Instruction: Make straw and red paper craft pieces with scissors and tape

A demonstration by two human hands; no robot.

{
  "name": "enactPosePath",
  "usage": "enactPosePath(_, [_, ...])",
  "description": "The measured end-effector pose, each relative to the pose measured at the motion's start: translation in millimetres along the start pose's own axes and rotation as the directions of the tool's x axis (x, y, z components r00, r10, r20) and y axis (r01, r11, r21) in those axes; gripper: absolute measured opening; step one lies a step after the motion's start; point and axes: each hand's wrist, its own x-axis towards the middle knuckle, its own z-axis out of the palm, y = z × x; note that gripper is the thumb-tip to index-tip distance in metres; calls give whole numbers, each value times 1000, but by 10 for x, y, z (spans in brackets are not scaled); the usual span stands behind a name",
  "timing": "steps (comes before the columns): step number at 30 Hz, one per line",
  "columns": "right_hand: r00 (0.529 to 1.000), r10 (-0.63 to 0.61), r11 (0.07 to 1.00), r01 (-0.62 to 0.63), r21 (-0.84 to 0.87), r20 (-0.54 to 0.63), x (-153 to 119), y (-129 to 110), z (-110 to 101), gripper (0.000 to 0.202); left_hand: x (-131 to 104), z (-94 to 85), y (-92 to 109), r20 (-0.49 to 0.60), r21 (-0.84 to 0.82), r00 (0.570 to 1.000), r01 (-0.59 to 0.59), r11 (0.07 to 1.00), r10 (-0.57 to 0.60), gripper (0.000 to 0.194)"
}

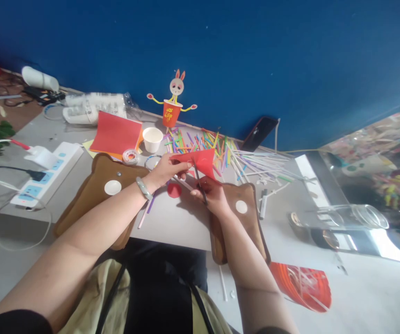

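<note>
Above the table's middle, my left hand [168,170] pinches the left part of a piece of red paper [205,162]. My right hand [213,195] is closed on dark scissors [200,183], whose blades reach up to the paper. Below the hands, a round red piece [174,189] lies on the white table [175,222]. Brown mats with white dots lie under my forearms, one at the left [95,185] and one at the right [243,222].
Colourful sticks [189,141] spread behind my hands, near a white cup [153,139] and a red cup with a rabbit figure [171,113]. Red sheets [116,133] and a power strip [48,174] are left. A phone [260,132] leans at the wall.
</note>
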Motion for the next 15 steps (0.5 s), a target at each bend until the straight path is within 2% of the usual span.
enactPosePath(15, [1000,-11,1000,11,16,6,29,48,31,51,4,1,-9,-22,79,999,-36,996,38,27])
